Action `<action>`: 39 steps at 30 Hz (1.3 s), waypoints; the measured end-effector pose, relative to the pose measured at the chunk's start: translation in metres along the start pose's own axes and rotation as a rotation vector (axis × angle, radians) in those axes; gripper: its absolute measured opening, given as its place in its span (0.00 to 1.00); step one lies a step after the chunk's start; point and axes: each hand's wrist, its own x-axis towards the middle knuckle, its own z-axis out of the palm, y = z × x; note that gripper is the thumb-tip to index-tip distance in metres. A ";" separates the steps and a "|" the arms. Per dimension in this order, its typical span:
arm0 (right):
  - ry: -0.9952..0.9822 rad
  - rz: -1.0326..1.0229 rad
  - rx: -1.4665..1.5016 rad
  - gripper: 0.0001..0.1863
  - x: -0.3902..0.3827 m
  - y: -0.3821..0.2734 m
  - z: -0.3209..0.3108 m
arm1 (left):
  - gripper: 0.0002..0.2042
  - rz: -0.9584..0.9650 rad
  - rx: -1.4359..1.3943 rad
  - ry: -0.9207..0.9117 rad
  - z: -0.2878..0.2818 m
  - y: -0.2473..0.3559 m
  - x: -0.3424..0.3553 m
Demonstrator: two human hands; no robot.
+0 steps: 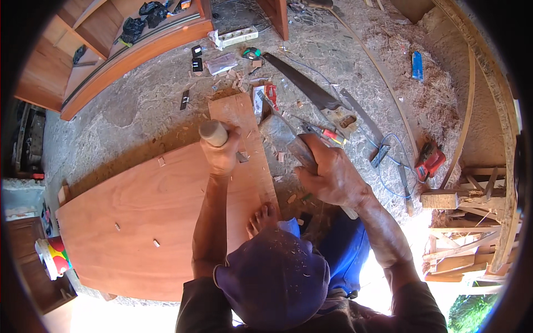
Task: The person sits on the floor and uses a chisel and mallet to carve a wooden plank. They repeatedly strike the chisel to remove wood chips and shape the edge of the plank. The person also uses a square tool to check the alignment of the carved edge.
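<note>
My left hand [221, 152] grips the round pale wooden handle [213, 131] of a chisel held upright over a wooden board [229, 103], beside a small dark cut-out. My right hand [327, 169] is closed around a long grey tool [295, 146], angled toward the upper left, whose exact kind I cannot make out. A large curved plywood panel [127, 227] lies left and below, and my bare foot [261, 219] rests on the wood. A red-and-white packet [269, 93] and wood chips lie beyond the board.
A handsaw [305, 86], tape measure [251, 53], screwdriver [333, 136], red power tool [430, 161] with cable and power strip [237, 37] lie on the dusty floor. A wooden cabinet [83, 94] stands upper left; a paint bucket [53, 258] is far left; scrap timber [466, 250] piles at right.
</note>
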 end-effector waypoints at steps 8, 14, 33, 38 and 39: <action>0.277 -0.239 -0.020 0.23 0.025 -0.049 -0.029 | 0.10 0.098 0.255 -0.133 0.019 0.001 -0.002; 0.185 -0.402 -0.411 0.23 0.051 -0.059 -0.027 | 0.09 0.112 0.239 -0.155 0.035 0.005 -0.003; 0.099 0.134 0.048 0.29 -0.014 0.003 -0.011 | 0.19 0.053 0.148 -0.246 0.037 0.035 0.029; 0.074 0.168 0.094 0.29 -0.019 0.008 -0.005 | 0.10 0.084 0.093 -0.079 0.031 0.013 0.029; 0.070 0.175 0.095 0.30 -0.020 0.009 -0.005 | 0.10 0.077 0.082 -0.095 0.029 0.011 0.028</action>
